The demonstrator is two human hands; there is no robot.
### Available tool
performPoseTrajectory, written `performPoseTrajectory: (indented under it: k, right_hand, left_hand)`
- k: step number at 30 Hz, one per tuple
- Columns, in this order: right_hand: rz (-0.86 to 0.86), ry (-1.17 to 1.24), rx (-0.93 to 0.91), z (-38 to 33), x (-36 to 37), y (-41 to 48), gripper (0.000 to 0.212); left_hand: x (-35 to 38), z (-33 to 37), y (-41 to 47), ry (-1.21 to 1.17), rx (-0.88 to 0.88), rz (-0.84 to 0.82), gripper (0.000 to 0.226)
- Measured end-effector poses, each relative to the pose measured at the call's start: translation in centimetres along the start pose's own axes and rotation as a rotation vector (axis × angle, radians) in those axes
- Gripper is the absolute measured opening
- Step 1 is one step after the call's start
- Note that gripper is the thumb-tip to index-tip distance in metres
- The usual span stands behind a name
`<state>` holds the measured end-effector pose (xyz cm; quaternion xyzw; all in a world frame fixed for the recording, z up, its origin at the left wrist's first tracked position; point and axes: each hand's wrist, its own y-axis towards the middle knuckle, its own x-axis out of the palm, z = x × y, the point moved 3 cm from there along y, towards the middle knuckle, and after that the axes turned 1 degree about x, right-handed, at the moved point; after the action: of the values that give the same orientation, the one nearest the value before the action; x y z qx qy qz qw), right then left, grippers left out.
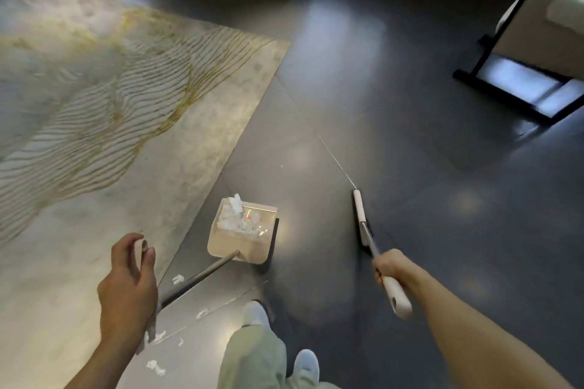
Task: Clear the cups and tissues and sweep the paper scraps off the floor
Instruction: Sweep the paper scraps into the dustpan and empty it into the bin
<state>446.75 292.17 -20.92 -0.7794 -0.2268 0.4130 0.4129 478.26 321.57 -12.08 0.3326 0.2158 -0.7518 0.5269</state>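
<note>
Right hand (387, 267) clenched round broom (360, 215) handle; left hand (126, 287) over dustpan (227, 249) handle, grip unclear; paper scraps (240, 219) heaped in dustpan; stray scraps (178, 279) on floor (379, 104) beside rug (94, 88).

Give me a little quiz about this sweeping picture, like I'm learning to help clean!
1. True or false: the dustpan already has paper scraps in it.
2. Which hand holds the broom? A) left hand B) right hand C) neither
3. Fill in: some loose scraps are not in the dustpan; they lie on the dark ____.

Key: 1 true; 2 B; 3 floor
</note>
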Motion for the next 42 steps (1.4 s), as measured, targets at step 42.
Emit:
performPoseTrajectory:
  k: [42]
  right_hand:
    - [-0.639, -1.201, -0.437, -1.6, 28.2, -12.3, 0.018]
  left_hand:
    - [-13.9, -9.6, -38.1, 0.04, -0.755, 0.591, 0.011]
